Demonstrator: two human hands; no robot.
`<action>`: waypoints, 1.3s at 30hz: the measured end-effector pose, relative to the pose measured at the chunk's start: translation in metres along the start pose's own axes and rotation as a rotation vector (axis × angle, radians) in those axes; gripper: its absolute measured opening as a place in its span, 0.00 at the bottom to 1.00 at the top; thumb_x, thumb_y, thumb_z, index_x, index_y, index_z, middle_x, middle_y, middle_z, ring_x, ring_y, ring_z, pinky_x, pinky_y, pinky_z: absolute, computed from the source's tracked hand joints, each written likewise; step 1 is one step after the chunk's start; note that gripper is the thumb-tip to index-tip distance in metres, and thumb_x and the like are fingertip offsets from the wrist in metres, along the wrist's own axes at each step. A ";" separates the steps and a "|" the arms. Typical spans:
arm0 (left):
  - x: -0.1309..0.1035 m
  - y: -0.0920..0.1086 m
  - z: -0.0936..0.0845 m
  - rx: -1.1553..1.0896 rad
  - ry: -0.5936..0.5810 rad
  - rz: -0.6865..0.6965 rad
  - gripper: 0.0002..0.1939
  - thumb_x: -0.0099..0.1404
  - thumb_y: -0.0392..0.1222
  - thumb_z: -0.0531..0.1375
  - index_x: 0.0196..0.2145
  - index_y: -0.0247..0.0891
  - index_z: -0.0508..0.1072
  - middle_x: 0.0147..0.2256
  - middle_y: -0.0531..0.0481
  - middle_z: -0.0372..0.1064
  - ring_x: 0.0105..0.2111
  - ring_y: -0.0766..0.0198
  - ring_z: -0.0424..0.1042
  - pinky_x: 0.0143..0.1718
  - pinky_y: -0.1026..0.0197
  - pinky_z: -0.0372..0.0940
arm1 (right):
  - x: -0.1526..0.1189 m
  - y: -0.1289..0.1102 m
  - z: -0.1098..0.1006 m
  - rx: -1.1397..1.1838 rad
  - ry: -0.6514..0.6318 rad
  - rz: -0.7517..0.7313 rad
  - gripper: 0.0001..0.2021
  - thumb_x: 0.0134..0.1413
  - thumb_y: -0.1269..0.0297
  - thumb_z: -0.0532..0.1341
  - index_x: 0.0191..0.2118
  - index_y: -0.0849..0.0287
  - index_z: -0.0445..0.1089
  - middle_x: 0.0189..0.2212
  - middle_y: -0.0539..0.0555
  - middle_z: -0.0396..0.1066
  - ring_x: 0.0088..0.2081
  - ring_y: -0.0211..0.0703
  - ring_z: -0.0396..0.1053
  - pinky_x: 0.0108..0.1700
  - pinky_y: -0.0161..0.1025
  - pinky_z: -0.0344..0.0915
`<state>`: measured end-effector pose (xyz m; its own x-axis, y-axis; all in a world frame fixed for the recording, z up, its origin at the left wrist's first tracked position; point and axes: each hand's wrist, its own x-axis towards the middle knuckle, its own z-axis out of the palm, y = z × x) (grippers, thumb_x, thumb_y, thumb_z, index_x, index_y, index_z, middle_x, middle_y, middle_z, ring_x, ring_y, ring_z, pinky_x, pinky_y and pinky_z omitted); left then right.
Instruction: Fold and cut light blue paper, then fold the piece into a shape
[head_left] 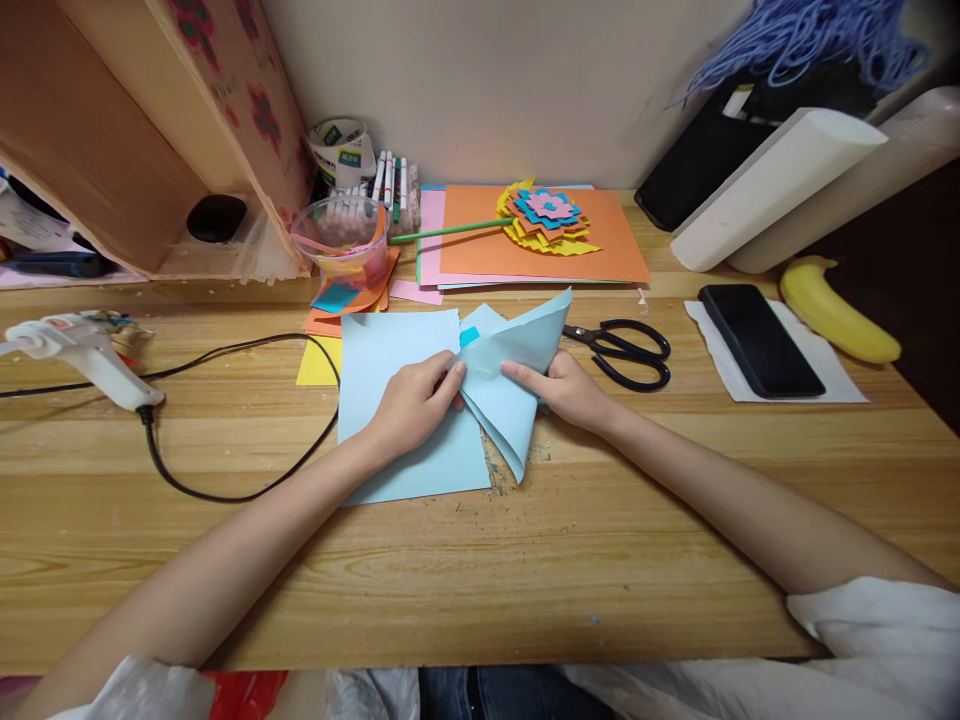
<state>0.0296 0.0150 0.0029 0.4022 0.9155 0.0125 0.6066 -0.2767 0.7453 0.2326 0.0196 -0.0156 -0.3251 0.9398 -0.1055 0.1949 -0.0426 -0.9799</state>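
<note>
A folded light-blue sheet of paper (510, 350) is held tilted above the table between my two hands. My left hand (417, 402) pinches its left corner between thumb and fingers. On the right side my right hand (564, 388) grips the same paper, thumb on top and fingers behind it. Below my left hand a flat light-blue sheet (397, 345) lies on the table. Another pale piece and a small bright-blue scrap (469, 336) show partly behind the folded paper. Black-handled scissors (626, 350) lie just beyond my right hand.
A white glue gun (97, 360) with a looping black cord lies left. Behind are a clear tub (341, 245) of paper scraps, markers (394, 180), and a paper flower (547, 215) on orange sheets (619, 240). A phone (761, 340) and banana (836, 310) lie right.
</note>
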 end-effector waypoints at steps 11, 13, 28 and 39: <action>0.000 -0.001 0.001 0.011 -0.011 -0.002 0.18 0.68 0.48 0.44 0.25 0.39 0.61 0.22 0.56 0.68 0.24 0.66 0.65 0.29 0.63 0.56 | 0.001 0.000 0.001 0.034 -0.007 -0.035 0.18 0.45 0.57 0.64 0.43 0.59 0.70 0.43 0.56 0.72 0.41 0.48 0.71 0.43 0.43 0.69; 0.000 -0.001 0.001 0.013 -0.011 0.000 0.18 0.68 0.48 0.44 0.25 0.39 0.61 0.22 0.56 0.68 0.24 0.66 0.65 0.29 0.63 0.56 | 0.001 0.000 0.001 0.014 0.001 -0.041 0.17 0.46 0.57 0.63 0.42 0.59 0.70 0.42 0.56 0.73 0.41 0.48 0.71 0.43 0.43 0.68; 0.000 -0.001 0.001 0.006 0.001 0.002 0.17 0.68 0.48 0.45 0.25 0.38 0.62 0.22 0.56 0.68 0.24 0.66 0.65 0.29 0.64 0.55 | 0.001 -0.001 0.002 0.037 -0.017 -0.028 0.16 0.46 0.57 0.64 0.41 0.60 0.70 0.40 0.55 0.73 0.40 0.46 0.71 0.41 0.41 0.68; 0.001 -0.001 0.001 0.006 -0.007 0.003 0.18 0.68 0.48 0.44 0.25 0.39 0.63 0.23 0.56 0.68 0.25 0.66 0.65 0.29 0.63 0.56 | 0.000 0.003 0.000 0.002 0.039 0.040 0.17 0.51 0.52 0.59 0.35 0.63 0.71 0.34 0.55 0.73 0.35 0.46 0.70 0.36 0.40 0.68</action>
<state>0.0300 0.0156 0.0013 0.4092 0.9124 0.0103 0.6095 -0.2817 0.7410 0.2330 0.0195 -0.0182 -0.2811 0.9497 -0.1383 0.2049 -0.0815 -0.9754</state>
